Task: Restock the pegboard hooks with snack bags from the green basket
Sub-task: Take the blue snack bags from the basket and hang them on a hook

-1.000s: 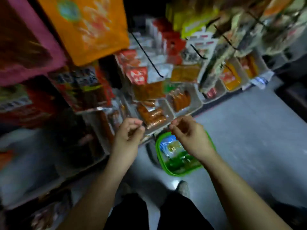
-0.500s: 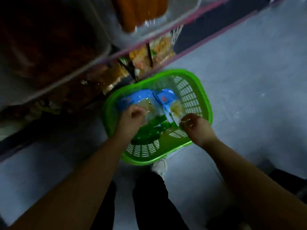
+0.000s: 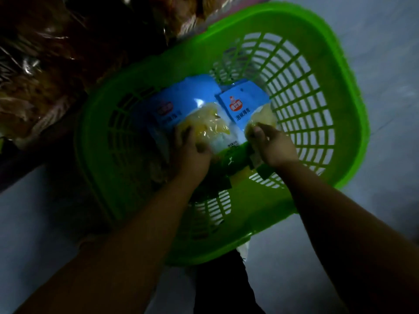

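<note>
Ideally each hand, left hand (image 3: 191, 155) gripping the left blue snack bag (image 3: 188, 109) and right hand (image 3: 271, 146) pinching the right blue snack bag (image 3: 246, 107) toward three o'clock in the green basket (image 3: 340, 71), lifts by the bag's edge.

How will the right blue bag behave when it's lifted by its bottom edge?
Probably floppy: the right blue bag is thin film and the right hand pinches only its lower end. The glossy film may be slippery. Its yellow contents look loose, so weight may shift.
</note>
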`<state>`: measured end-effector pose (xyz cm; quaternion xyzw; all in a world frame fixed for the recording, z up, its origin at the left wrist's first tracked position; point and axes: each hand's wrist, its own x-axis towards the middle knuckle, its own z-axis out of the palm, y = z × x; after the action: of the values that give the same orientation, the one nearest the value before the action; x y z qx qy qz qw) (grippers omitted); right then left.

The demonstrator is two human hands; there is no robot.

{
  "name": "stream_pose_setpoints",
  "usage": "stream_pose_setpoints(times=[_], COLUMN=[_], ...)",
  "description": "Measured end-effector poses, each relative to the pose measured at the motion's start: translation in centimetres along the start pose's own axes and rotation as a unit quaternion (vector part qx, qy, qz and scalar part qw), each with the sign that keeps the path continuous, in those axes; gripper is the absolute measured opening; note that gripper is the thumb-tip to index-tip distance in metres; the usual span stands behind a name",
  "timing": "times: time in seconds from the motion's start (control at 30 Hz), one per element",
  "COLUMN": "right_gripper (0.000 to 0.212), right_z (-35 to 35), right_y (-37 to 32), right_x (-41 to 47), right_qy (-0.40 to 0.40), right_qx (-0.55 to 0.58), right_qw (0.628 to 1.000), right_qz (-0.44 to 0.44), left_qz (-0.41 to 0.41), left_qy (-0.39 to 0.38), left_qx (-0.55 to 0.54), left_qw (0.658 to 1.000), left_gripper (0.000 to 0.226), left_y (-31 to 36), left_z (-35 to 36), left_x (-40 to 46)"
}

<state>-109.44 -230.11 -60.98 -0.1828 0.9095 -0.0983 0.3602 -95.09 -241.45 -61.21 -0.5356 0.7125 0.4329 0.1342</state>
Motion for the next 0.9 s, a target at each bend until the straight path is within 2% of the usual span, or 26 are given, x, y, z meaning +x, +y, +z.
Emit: stream_pose_setpoints(times=[0.07,0.1,0.17,0.23,0.3,0.4,0.47,0.63,0.7,0.77,0.9], right_gripper=[0.052,0.053,0.051,0.064,0.080,0.072,0.068,0.087,0.104,0.110,0.080], right_z=[-0.3,-0.7,-1.2,-1.2,-0.9,-0.2,0.0,1.1,2.1,2.4,0.0], right_y=[0.2,0.1,0.0,-0.2,-0.1,0.3,0.2,-1.1,-2.1,-2.7,-2.5], right_x=[0.0,0.5,2.1,3.3,3.7,3.6,3.0,2.4,2.1,1.7,-1.0], right_qy=[0.029,0.029,0.021,0.012,-0.008,-0.052,-0.044,-0.071,-0.029,-0.009,-0.007], right_qx=[-0.013,-0.004,0.048,0.145,0.248,0.290,0.262,0.144,0.110,0.179,0.346], right_qw=[0.999,0.999,0.996,0.982,0.957,0.948,0.960,0.986,0.992,0.980,0.925], right_qz=[0.018,0.032,0.066,0.119,0.149,0.119,0.085,0.042,0.059,0.092,0.159], left_qz=[0.006,-0.021,-0.112,-0.158,-0.172,-0.221,-0.224,-0.182,-0.176,-0.173,-0.159], left_qy=[0.047,0.073,0.103,0.105,0.109,0.099,0.082,0.064,0.041,0.030,0.030], left_qx=[-0.079,-0.116,-0.181,-0.238,-0.282,-0.349,-0.384,-0.412,-0.435,-0.445,-0.465], left_qw=[0.996,0.990,0.972,0.953,0.938,0.905,0.892,0.891,0.882,0.878,0.870], left_gripper=[0.049,0.051,0.071,0.085,0.088,0.088,0.082,0.063,0.060,0.056,0.052], left_y=[-0.1,-0.3,-0.4,-0.6,-0.7,-0.6,-0.6,-1.8,-2.2,-2.1,-0.8], left_z=[-0.1,-0.2,-0.2,-0.3,-0.2,-0.5,-0.8,-1.2,-1.2,-1.5,-3.3], left_x=[0.0,0.2,1.1,2.0,2.5,2.4,1.9,0.2,-0.3,-0.7,-2.6])
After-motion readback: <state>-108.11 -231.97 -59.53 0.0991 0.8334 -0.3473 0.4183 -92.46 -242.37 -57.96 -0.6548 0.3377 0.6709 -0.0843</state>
